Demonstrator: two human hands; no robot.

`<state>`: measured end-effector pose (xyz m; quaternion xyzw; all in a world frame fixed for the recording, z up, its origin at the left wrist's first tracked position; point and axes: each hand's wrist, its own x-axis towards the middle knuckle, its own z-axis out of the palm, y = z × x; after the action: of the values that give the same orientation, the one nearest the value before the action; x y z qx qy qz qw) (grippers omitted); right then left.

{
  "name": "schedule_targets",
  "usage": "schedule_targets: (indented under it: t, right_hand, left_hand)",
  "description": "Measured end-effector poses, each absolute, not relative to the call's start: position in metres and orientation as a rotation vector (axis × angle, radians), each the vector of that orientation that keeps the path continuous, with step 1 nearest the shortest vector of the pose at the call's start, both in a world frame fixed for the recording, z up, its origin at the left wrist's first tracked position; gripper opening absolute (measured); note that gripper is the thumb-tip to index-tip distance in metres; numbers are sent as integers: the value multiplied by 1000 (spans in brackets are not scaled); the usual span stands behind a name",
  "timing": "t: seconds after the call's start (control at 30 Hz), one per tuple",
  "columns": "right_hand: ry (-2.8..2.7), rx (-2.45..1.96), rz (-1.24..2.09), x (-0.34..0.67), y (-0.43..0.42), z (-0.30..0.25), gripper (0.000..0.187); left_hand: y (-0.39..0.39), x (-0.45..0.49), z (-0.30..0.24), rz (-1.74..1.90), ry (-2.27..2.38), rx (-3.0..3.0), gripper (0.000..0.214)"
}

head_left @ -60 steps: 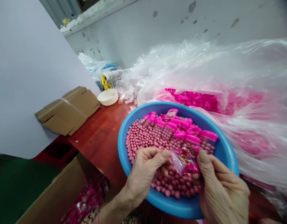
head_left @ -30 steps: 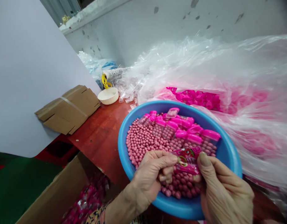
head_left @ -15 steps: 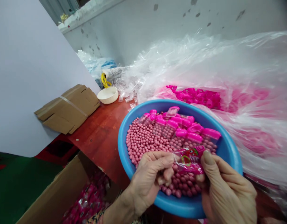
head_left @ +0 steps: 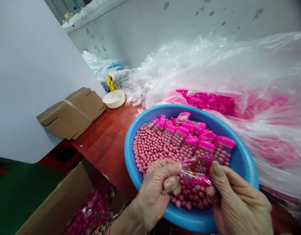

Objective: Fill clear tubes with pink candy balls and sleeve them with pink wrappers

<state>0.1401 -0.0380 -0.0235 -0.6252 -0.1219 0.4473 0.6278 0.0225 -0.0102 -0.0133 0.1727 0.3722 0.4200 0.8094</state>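
L hand [head_left: 158, 186] pinches one end of pink pkt [head_left: 196, 171], R hand [head_left: 238, 199] grips the other — both over blue tub [head_left: 244, 160] w/ pink balls [head_left: 152, 145].

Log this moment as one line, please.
held: printed pink packet; left hand: pinching one end; right hand: gripping opposite end; below: blue basin holding pink beads, pink-capped clear containers

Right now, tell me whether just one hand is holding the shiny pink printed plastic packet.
No, the left hand pinches one end of the shiny pink printed plastic packet while the right hand grips the other.
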Motion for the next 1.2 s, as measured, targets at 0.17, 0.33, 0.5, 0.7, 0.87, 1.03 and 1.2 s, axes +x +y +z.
schedule_targets:
  t: [0.17, 0.33, 0.5, 0.7, 0.87, 1.03, 1.2]
  right_hand:
    - [-256, -1403, 1032, 141, -39, -20, 41]
    - [-206, -1291, 927, 143, -38, -19, 35]
    - [-259, -1321, 984, 144, -37, -24, 38]
    - [-349, -1365, 1066, 147, -37, -29, 38]
    - [-356, -1404, 1061, 145, -38, -27, 39]
    - [-442, -1402, 1072, 145, -42, -28, 39]
    - [-487, -1425, 1125, 145, -41, -29, 39]
  left_hand:
    - [-10, 21, -15, 968, 777, 370, 22]
    - [-8, 16, -10, 1118, 851, 387, 14]
    - [-11, 19, -6, 973, 947, 612, 39]
    - [-16, 28, -7, 879, 1047, 939, 17]
    - [-23, 18, -8, 822, 1272, 1332, 37]
    - [-25, 8, -5, 803, 1371, 1655, 35]
    - [-25, 3, -4, 775, 1355, 1766, 29]
